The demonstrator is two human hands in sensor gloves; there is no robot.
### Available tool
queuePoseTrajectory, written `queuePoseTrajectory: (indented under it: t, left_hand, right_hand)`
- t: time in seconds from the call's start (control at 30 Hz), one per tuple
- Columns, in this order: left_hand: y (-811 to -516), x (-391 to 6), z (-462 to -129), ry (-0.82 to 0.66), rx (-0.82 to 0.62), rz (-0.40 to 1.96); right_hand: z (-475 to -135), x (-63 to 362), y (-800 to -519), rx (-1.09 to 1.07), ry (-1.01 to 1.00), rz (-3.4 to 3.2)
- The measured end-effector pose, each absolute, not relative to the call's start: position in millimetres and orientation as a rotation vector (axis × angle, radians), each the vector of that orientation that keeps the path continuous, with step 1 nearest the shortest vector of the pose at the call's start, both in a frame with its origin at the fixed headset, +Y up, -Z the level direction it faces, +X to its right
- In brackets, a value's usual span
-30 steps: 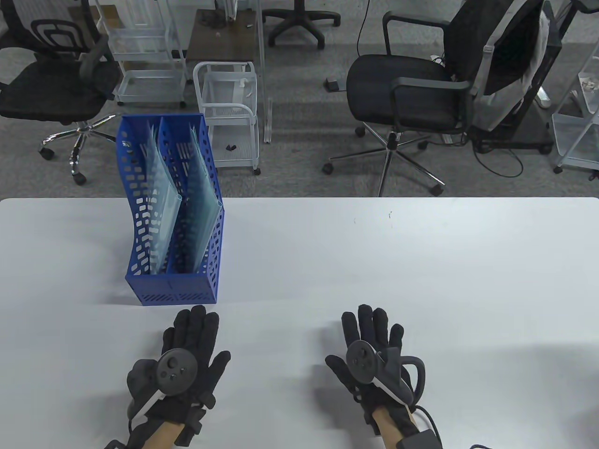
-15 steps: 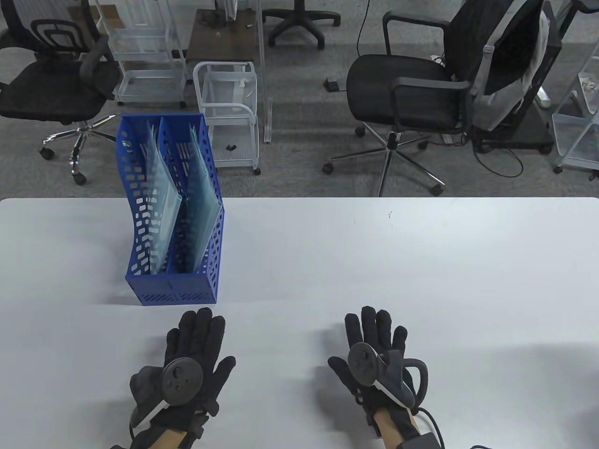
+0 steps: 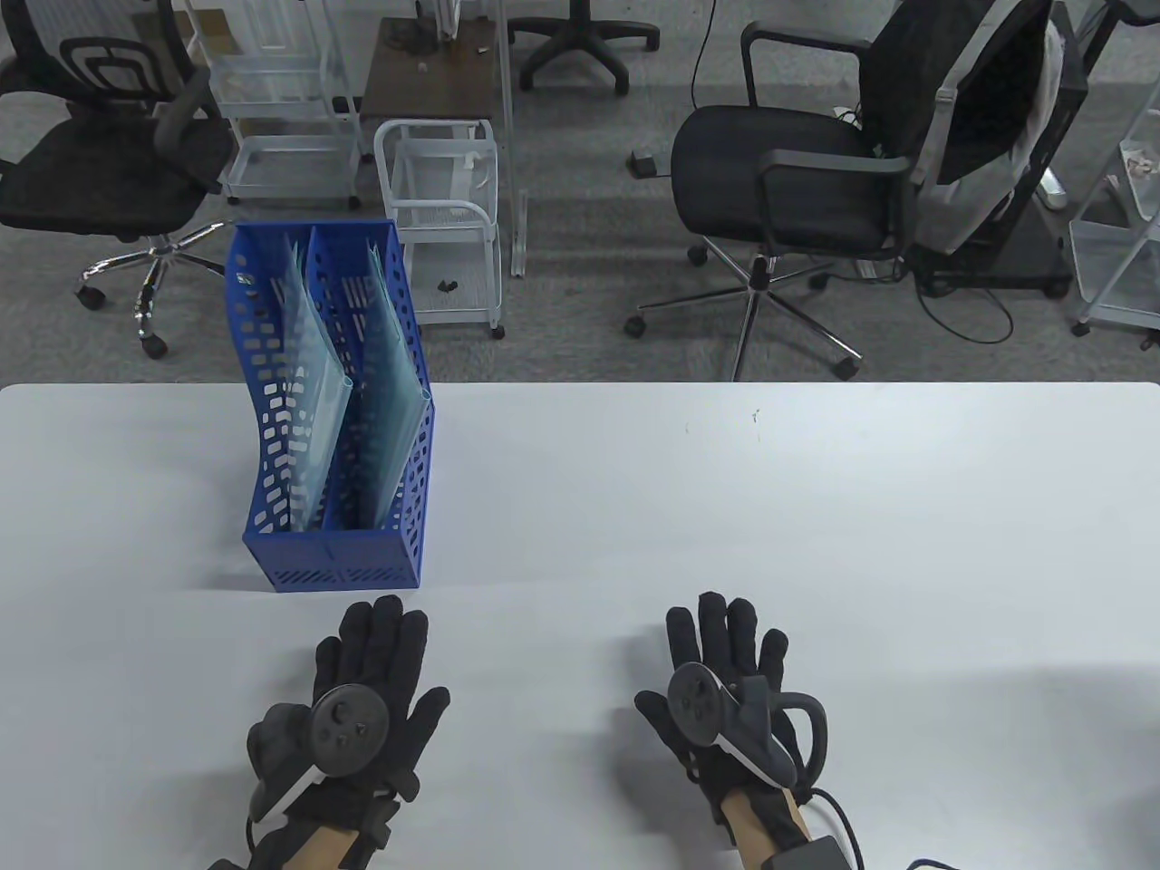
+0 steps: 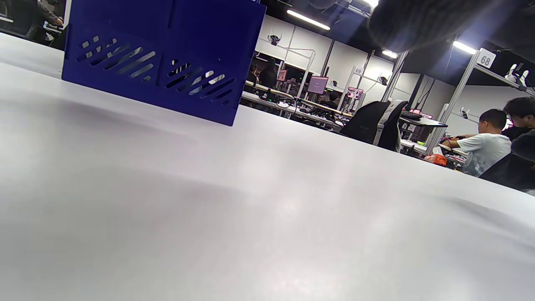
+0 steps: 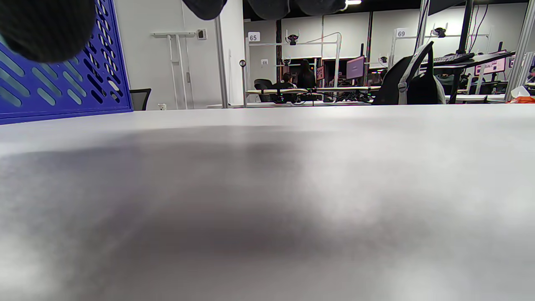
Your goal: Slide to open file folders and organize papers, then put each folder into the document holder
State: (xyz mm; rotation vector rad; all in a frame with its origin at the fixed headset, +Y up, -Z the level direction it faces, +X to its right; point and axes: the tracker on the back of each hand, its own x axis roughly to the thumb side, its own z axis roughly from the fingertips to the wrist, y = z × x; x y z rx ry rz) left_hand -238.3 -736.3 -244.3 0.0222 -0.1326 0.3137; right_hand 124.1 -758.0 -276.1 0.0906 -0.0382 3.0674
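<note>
A blue perforated document holder (image 3: pixel 335 553) stands on the white table (image 3: pixel 725 507) at the left, with translucent file folders (image 3: pixel 317 390) upright in both of its compartments. My left hand (image 3: pixel 362 671) lies flat on the table just in front of the holder, fingers straight, holding nothing. My right hand (image 3: pixel 725 662) lies flat farther right, fingers spread and empty. The holder's front wall (image 4: pixel 159 71) fills the upper left of the left wrist view. Its side (image 5: pixel 62 88) shows at the left of the right wrist view, under my blurred fingertips (image 5: pixel 46 25).
Beyond the table's far edge stand black office chairs (image 3: pixel 797 181), white wire carts (image 3: pixel 444 217) and a small wooden table (image 3: pixel 426 63) on grey carpet. In the left wrist view, people (image 4: pixel 485 142) sit at desks in the background.
Both hands stay flat on the table and shift only slightly. The left hand moved a little right and back, the right hand barely at all.
</note>
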Motion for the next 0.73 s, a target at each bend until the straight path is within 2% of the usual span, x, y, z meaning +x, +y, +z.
queuePoseTrajectory:
  t: [0.73]
  left_hand:
    - [-736.5, -244.6, -244.1, -0.09, 0.02, 0.318]
  right_hand:
    - [-275.2, 123.2, -757.7, 0.098, -0.044, 3.075]
